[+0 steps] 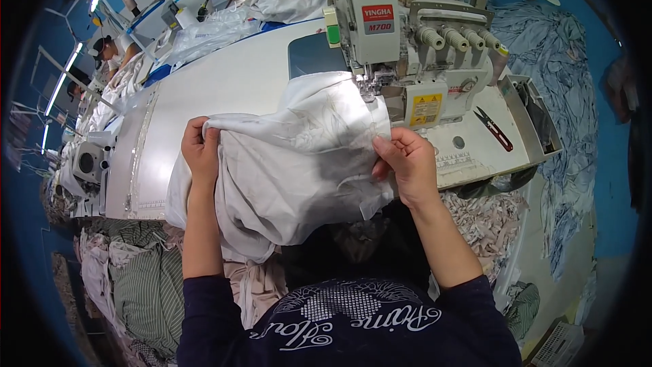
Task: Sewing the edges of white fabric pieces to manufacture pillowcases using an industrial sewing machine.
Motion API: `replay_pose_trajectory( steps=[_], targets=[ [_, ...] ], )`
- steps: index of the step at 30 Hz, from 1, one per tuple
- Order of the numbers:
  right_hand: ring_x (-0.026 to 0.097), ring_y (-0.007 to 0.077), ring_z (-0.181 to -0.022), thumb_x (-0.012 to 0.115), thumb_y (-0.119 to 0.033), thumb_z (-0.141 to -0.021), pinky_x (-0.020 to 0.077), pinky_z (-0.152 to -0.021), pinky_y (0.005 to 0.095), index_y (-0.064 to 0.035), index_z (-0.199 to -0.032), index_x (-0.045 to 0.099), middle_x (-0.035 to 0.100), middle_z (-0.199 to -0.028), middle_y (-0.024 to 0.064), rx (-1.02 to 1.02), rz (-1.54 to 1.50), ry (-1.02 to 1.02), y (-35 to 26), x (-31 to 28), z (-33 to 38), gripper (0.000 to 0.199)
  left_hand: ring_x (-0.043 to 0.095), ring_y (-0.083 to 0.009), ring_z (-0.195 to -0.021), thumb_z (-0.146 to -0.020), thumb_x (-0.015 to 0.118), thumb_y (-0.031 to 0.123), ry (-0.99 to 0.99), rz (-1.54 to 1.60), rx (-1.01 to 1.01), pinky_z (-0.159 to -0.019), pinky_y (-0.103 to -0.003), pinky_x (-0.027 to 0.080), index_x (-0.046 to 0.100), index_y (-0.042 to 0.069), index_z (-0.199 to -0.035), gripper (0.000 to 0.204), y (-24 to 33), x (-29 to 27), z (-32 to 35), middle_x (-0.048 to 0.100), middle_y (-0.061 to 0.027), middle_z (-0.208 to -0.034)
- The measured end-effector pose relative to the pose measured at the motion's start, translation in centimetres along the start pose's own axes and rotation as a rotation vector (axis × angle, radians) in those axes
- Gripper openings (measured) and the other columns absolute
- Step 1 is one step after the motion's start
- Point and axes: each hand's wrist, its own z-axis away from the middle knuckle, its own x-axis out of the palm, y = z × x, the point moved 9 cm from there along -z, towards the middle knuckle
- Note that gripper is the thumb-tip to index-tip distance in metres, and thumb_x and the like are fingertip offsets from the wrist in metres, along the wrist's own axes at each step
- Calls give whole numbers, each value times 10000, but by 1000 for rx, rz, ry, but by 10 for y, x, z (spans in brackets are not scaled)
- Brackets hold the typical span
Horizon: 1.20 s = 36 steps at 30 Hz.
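Note:
A piece of white fabric [292,163] spreads between my hands and hangs over the front edge of the sewing table. Its far edge lies under the needle area of a white overlock sewing machine [377,34], where a lamp lights it. My left hand [202,149] is closed on a gathered fold at the fabric's left side. On the right, my right hand [407,163] pinches the fabric's edge between thumb and fingers, just in front of the machine's presser foot [369,88].
Red-handled thread snips [494,129] lie on the table [251,54] right of the machine, beside an open tray [533,115]. Fabric scraps [485,231] and a striped cloth bundle [146,292] sit below. Bluish cloth [543,47] is heaped at right. Other people work at the far left and top.

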Motion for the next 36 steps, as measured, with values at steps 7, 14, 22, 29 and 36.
replay_pose_trajectory(
  steps=[7,14,22,29,36],
  targets=[
    [544,77,-478,655,-136,-824,412,-439,197,-5,-856,605,591,-626,22,0,-23,-1,-3,3,-2,144,426,-37,-632,-874,616,110,33,-29,4,-563,-166,341,546,30,-903,109,-1,-3,-9,499,39,-730],
    [539,73,-472,658,-134,-819,396,-426,206,-11,-844,600,584,-615,19,7,-23,1,-3,1,-3,139,452,-39,-674,-865,624,99,60,-48,1,-604,-167,372,557,24,-905,108,3,-2,-22,526,32,-760],
    [484,57,-448,676,-147,-808,372,-416,192,-14,-833,597,567,-625,2,28,-26,-11,-3,1,-5,156,429,-19,-665,-875,625,148,121,-133,85,-595,-155,356,571,32,-909,132,18,2,-47,531,48,-767],
    [463,46,-450,678,-153,-805,368,-419,188,-16,-843,603,567,-630,-8,60,11,-30,-4,1,-5,161,500,-47,-712,-861,639,159,181,-215,144,-649,-188,415,589,20,-903,153,36,6,-81,591,9,-793],
    [451,41,-458,667,-132,-802,362,-419,177,-18,-845,610,574,-661,-3,51,24,-21,-1,-3,-7,134,519,-56,-747,-864,637,166,181,-131,116,-688,-188,419,590,18,-896,159,25,13,-103,605,2,-825]
  ],
)
